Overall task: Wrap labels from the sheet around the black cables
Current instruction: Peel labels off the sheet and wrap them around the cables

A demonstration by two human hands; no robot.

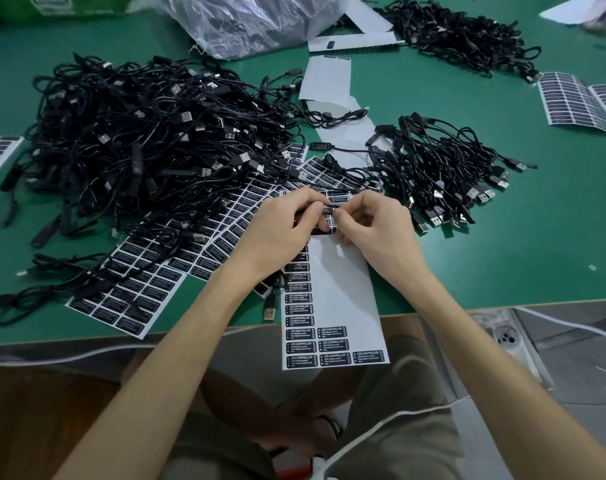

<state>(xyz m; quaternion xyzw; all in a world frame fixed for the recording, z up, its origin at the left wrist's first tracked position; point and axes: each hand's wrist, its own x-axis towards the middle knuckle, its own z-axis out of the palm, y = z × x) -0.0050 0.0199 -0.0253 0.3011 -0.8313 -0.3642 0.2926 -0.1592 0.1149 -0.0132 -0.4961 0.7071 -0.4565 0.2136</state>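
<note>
Cables heaped on green table, grey floor below.

**A small assembly workshop, seen from your seat.** Your fingers are over a green-matted table. Left of and beyond the fingers lies a large heap of identical black cables with USB plugs. To their right is a smaller bundle, and far beyond them a third pile. Left of the fingers spread label sheets printed in repeated rows. The strip under the fingers reads "LED CONTROLLER". Beyond the fingers lie peeled backing sheets and a clear plastic bag with dark contents. Nearer you and right, past the table edge, the bare floor has a drain.
</note>
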